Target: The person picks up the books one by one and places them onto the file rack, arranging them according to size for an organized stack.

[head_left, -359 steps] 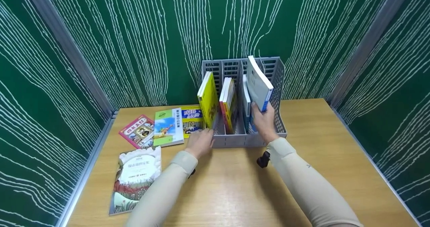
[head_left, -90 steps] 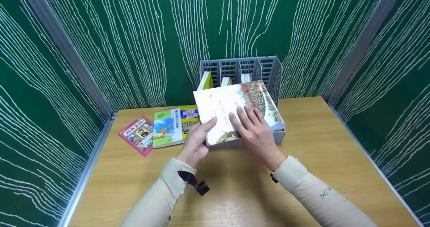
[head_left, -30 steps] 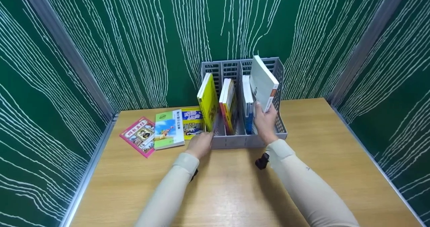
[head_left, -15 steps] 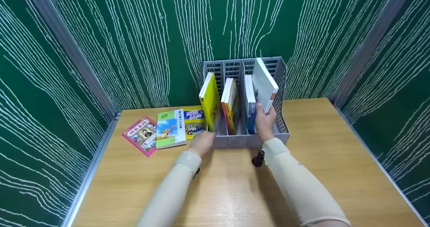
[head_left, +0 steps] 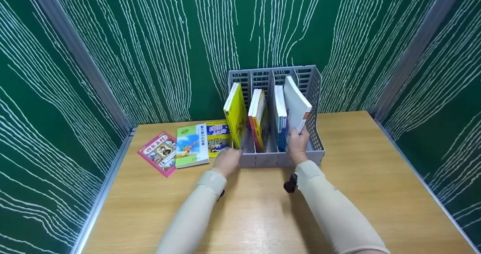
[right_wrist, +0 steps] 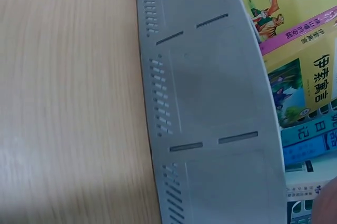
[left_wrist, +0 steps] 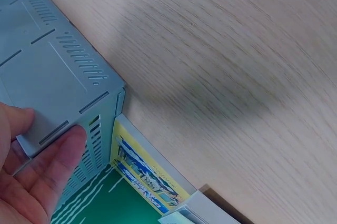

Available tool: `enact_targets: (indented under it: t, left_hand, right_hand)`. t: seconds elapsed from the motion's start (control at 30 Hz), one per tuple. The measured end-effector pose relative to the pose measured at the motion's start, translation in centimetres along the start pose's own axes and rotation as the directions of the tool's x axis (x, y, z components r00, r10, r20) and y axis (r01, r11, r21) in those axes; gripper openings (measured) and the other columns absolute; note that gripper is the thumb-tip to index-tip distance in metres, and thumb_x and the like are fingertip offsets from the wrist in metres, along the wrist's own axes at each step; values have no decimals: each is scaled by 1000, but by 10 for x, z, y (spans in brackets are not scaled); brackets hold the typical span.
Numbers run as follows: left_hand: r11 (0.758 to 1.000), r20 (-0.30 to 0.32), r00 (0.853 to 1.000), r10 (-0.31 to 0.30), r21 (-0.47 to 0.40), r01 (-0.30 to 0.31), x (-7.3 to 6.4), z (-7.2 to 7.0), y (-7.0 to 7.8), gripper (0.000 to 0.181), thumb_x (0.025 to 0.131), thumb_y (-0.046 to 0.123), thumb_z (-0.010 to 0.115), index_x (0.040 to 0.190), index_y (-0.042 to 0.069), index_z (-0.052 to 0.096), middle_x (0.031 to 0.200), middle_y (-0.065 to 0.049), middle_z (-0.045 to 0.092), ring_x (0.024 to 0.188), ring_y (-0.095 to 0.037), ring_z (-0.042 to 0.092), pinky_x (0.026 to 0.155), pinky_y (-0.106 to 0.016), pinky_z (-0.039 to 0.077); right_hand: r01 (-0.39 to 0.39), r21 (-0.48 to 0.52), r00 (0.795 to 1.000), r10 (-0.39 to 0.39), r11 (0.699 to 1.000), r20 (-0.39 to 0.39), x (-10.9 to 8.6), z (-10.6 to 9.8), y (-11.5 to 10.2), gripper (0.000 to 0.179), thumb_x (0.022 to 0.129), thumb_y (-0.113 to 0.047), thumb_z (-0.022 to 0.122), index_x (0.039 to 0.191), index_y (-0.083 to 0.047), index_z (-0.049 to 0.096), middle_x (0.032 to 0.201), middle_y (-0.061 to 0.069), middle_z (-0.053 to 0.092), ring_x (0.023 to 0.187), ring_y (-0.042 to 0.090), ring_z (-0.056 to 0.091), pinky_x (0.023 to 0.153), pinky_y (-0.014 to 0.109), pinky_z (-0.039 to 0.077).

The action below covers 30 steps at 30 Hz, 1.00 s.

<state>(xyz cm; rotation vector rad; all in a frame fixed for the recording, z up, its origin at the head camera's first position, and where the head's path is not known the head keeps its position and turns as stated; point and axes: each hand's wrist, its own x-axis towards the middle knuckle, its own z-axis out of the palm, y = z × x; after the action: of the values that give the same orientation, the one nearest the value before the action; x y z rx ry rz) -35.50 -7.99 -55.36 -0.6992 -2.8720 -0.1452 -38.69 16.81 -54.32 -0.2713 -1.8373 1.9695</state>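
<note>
The white book (head_left: 297, 103) is gripped in the person's right hand, leaning at the right part of a grey rack (head_left: 270, 160). At the far left of the wooden table (head_left: 255, 220), a pink-bordered book (head_left: 161, 154) lies flat and turned at an angle. Just beside it lies a thicker green-and-blue book (head_left: 191, 145), cover up, with a yellow-and-blue book (head_left: 218, 133) to its right, against the rack's side. Next comes the left hand (head_left: 227, 162) at the rack's front left corner; the left wrist view shows the thumb on the front wall and the fingers bent round the edge, pinching it. Above that hand, a lime-green book (head_left: 236, 115) stands in the leftmost compartment. In the second compartment, books with red and yellow spines (head_left: 256, 120) stand side by side. Farther right, blue-spined books (head_left: 281, 120) stand in the third, close to the white book. The right hand (head_left: 298, 145) holds the white book low near its spine, the thumb against the cover; its other fingers are mostly hidden. Which side of the last divider the book's lower end is on cannot be told. A black device (head_left: 290, 183) sits at the right wrist, below the rack's front wall.
</note>
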Motion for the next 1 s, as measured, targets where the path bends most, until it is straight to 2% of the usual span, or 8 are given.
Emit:
enact_targets:
  t: [0.2, 0.3, 0.4, 0.5, 0.7, 0.77, 0.87, 1.0]
  left_hand:
    - [1000, 29, 999, -18, -24, 18, -1, 0, 3, 10, 98, 0, 69, 100, 3, 78, 95, -14, 81, 89, -33, 78, 82, -47, 66]
    - [999, 47, 999, -26, -45, 28, -1, -1, 3, 12, 100, -1, 66, 102, 3, 78, 97, -15, 81, 92, -34, 78, 84, -48, 66]
    - [998, 56, 998, -29, -62, 33, -1, -2, 2, 14, 100, -1, 65, 104, 2, 78, 98, -15, 81, 93, -34, 79, 84, -48, 67]
    - [997, 60, 998, -28, -64, 32, 0, -1, 2, 15, 100, -2, 64, 104, 3, 78, 98, -15, 81, 92, -34, 79, 83, -48, 67]
    - [997, 63, 998, -28, -63, 32, -2, -2, -1, 16, 100, -2, 63, 102, 3, 78, 97, -15, 81, 91, -34, 79, 81, -48, 67]
    - [997, 66, 997, -30, -71, 35, -3, -3, -2, 16, 100, -2, 63, 102, 3, 78, 97, -15, 81, 91, -34, 79, 82, -48, 67]
    - [997, 57, 998, -29, -76, 33, -3, -3, -2, 16, 100, -2, 63, 102, 3, 78, 97, -15, 81, 92, -34, 78, 83, -48, 67]
    - [997, 37, 999, -15, -75, 18, -2, -2, 1, 16, 100, -2, 62, 102, 3, 77, 96, -15, 81, 90, -34, 78, 81, -47, 67]
  right_hand:
    - [-59, -172, 994, 74, 983, 84, -1, -13, 7, 59, 95, 3, 45, 153, 11, 50, 158, 31, 54, 141, 41, 52, 130, 57, 36]
    - [-86, -277, 982, 129, 957, 140, 0, -20, 7, 57, 95, 4, 47, 150, 11, 54, 155, 31, 57, 139, 40, 56, 129, 56, 39]
    - [-64, -364, 961, 156, 929, 229, 1, -24, 1, 57, 95, 3, 49, 152, 10, 52, 154, 31, 58, 137, 41, 58, 127, 57, 42]
    - [-13, -423, 923, 174, 906, 344, 5, -30, -6, 63, 93, 4, 53, 156, 8, 47, 155, 31, 56, 139, 42, 57, 125, 59, 43]
    - [90, -556, 796, 276, 826, 539, 16, -40, -22, 71, 96, 10, 59, 163, 5, 37, 160, 31, 52, 148, 45, 52, 127, 62, 39]
    - [136, -588, 773, 286, 797, 567, 20, -41, -28, 70, 97, 10, 62, 163, 4, 39, 158, 30, 55, 146, 45, 54, 126, 62, 41]
    - [186, -636, 772, 290, 749, 566, 23, -39, -34, 72, 100, 8, 65, 166, 1, 36, 148, 28, 62, 131, 40, 64, 116, 56, 53]
    - [195, -709, 807, 300, 678, 509, 26, -36, -37, 78, 103, 2, 68, 170, -1, 29, 133, 25, 69, 106, 32, 67, 94, 49, 62]
